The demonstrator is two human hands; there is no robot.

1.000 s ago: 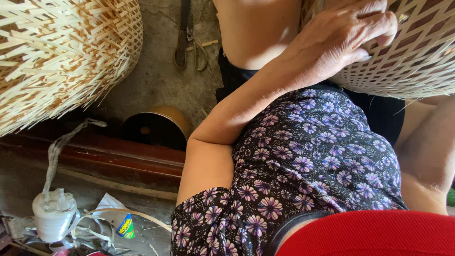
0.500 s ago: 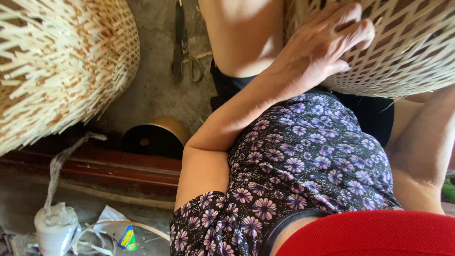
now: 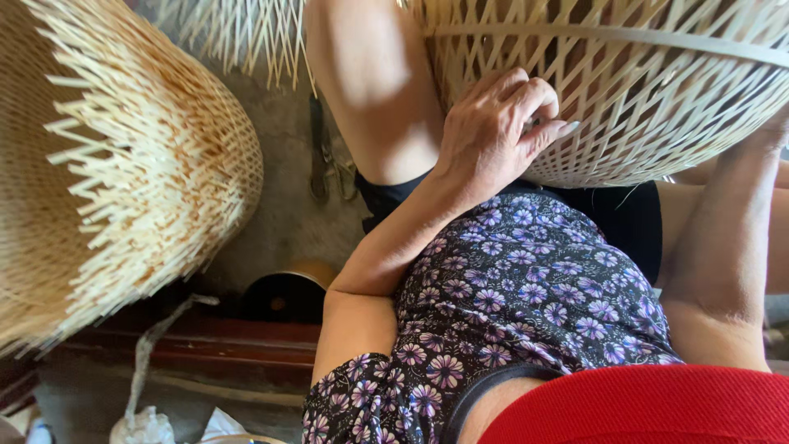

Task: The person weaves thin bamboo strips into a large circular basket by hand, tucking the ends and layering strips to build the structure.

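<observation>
A red band (image 3: 649, 407) is running across the bottom edge, nearest the camera, and above it a floral dress (image 3: 509, 304) is covering the person's lap. The left forearm is crossing this dress, reaching up and away to the basket (image 3: 625, 90), an open lattice of pale bamboo strips that is resting on the lap against a bare knee. The left hand (image 3: 493, 136) is lying against the basket's lower wall, its fingers (image 3: 538, 99) curling in and pressing on the weave, the thumb pointing right along the rim; whether they are pinching a single strip is too fine to tell. The right arm is rising along the right edge, and the right hand (image 3: 777, 123) is mostly hidden behind the basket at the frame's border, so its fingers cannot be read. To the left, well apart from the hands, a second basket (image 3: 123, 164) is leaning with loose strip ends bristling outward. Below it a dark wooden beam (image 3: 222, 345) is lying on the floor (image 3: 279, 214), with a white bag (image 3: 144, 427) near the bottom edge. Further off, metal shears (image 3: 320, 164) are lying on the floor beside the knee.
</observation>
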